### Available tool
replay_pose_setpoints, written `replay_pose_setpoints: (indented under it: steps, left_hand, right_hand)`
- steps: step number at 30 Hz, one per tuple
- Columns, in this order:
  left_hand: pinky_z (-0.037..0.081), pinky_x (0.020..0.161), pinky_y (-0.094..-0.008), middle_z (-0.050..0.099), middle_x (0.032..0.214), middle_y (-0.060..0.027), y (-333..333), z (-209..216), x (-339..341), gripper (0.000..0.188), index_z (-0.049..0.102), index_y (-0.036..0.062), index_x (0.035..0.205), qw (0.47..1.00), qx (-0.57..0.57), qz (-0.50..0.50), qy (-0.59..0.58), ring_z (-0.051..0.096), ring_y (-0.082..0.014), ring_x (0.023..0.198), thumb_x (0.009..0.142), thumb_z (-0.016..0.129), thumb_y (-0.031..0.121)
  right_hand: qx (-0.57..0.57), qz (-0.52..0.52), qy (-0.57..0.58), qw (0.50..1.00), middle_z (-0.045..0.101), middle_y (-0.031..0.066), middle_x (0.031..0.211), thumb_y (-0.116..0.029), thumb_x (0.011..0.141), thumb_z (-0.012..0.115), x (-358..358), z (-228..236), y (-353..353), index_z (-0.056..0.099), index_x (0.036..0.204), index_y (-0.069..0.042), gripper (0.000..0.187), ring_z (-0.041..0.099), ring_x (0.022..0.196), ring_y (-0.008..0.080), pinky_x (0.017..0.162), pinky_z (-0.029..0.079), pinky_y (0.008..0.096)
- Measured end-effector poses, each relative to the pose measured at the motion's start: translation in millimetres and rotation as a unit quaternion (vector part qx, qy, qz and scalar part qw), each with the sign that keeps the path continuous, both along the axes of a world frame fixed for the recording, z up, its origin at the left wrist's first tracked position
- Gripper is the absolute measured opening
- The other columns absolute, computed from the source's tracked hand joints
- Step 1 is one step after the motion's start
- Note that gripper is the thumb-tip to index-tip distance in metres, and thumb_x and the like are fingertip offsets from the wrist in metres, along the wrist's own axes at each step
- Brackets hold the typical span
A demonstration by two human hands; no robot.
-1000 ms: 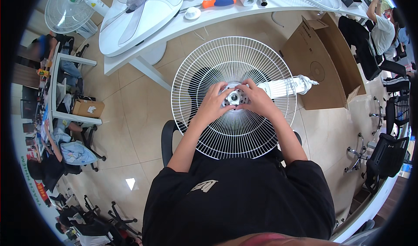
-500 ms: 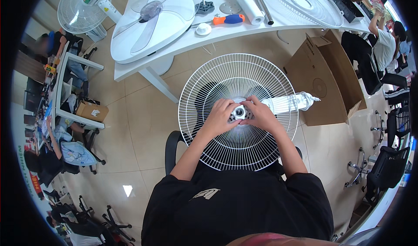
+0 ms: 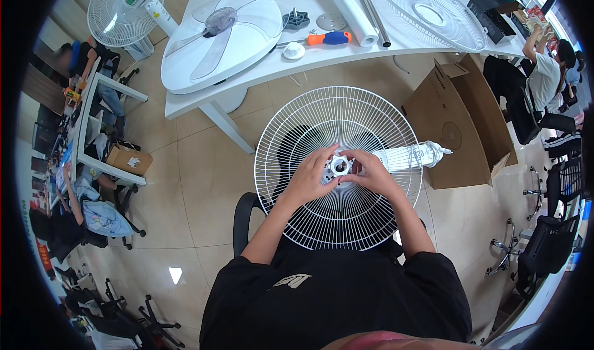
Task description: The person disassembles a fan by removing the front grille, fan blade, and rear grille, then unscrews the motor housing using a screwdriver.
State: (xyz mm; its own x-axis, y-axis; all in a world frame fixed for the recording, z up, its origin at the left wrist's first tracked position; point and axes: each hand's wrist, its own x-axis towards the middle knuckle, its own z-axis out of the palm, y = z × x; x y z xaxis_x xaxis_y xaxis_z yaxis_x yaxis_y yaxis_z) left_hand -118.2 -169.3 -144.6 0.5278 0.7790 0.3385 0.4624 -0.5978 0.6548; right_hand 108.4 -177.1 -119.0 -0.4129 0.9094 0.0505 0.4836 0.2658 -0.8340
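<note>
A round white wire fan grille (image 3: 339, 97) lies over my lap, attached to a white fan body (image 3: 405, 157) that sticks out to the right. At the grille's centre a white lobed plastic nut (image 3: 340, 165) sits around the motor shaft. My left hand (image 3: 309, 178) is curled round the nut's left side, thumb below and fingers above. From the right, my right hand (image 3: 373, 175) closes on the same nut with thumb and forefinger. The fingers hide part of the hub behind it.
The white table (image 3: 216, 90) ahead bears transparent fan blades (image 3: 221, 21), a dark knob (image 3: 296, 19), a white cap (image 3: 293, 51), an orange-blue screwdriver (image 3: 330, 38), a metal tube (image 3: 373, 16) and another grille (image 3: 427, 12). An open cardboard box (image 3: 442, 124) stands right. Co-workers sit both sides.
My fingers have shifted round the nut, the right hand's fingers bending closer in. The whole view has tilted slightly, so the table and grille appear a little lower.
</note>
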Motion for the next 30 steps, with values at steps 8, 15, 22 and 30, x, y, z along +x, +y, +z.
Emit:
replay_pose_setpoints:
  steps: [8, 15, 22, 30]
  left_hand:
    - [0.043, 0.111, -0.0465, 0.056, 0.136, -0.0195, -0.8, -0.6, -3.6, 0.092, 0.035, 0.001, 0.151, 0.995, -0.086, 0.034, 0.046, 0.055, -0.0362, 0.127, 0.078, 0.083, 0.031]
    - [0.037, 0.116, -0.0477, 0.052, 0.139, -0.0202, -0.7, -12.9, -2.5, 0.076, 0.045, 0.0024, 0.144, 0.994, -0.023, -0.002, 0.103, 0.045, -0.0375, 0.136, 0.083, 0.079, 0.031]
    - [0.035, 0.118, -0.0472, 0.048, 0.142, -0.0164, -2.8, -10.6, -3.6, 0.07, 0.046, 0.0087, 0.144, 0.993, -0.021, -0.005, 0.113, 0.04, -0.0347, 0.14, 0.085, 0.077, 0.029]
    - [0.033, 0.119, -0.0477, 0.046, 0.143, -0.0162, -4.4, -20.3, -2.5, 0.071, 0.045, 0.0094, 0.145, 0.993, -0.004, 0.002, 0.121, 0.039, -0.0348, 0.141, 0.084, 0.078, 0.029]
  right_hand:
    - [-0.102, 0.005, 0.138, 0.985, 0.07, 0.0071, 0.103, -0.011, 0.078, 0.085, 9.4, 3.0, 3.0, 0.064, 0.13, -0.005, 0.057, 0.066, 0.083, 0.0131, 0.079, 0.056, 0.0284]
    - [-0.193, 0.021, 0.259, 0.946, 0.068, 0.0081, 0.114, -0.006, 0.088, 0.077, -5.3, 60.2, 31.5, 0.057, 0.136, -0.004, 0.052, 0.07, 0.097, 0.0154, 0.089, 0.058, 0.0303]
    - [-0.117, -0.048, 0.321, 0.938, 0.058, 0.0119, 0.125, -0.008, 0.088, 0.077, -58.9, 88.5, 128.0, 0.054, 0.141, -0.001, 0.058, 0.071, 0.094, 0.019, 0.082, 0.059, 0.029]
    - [-0.025, -0.12, 0.326, 0.938, 0.054, 0.0157, 0.123, -0.016, 0.092, 0.076, -101.8, 93.9, 200.8, 0.056, 0.14, 0.0, 0.054, 0.071, 0.091, 0.0195, 0.083, 0.057, 0.0282]
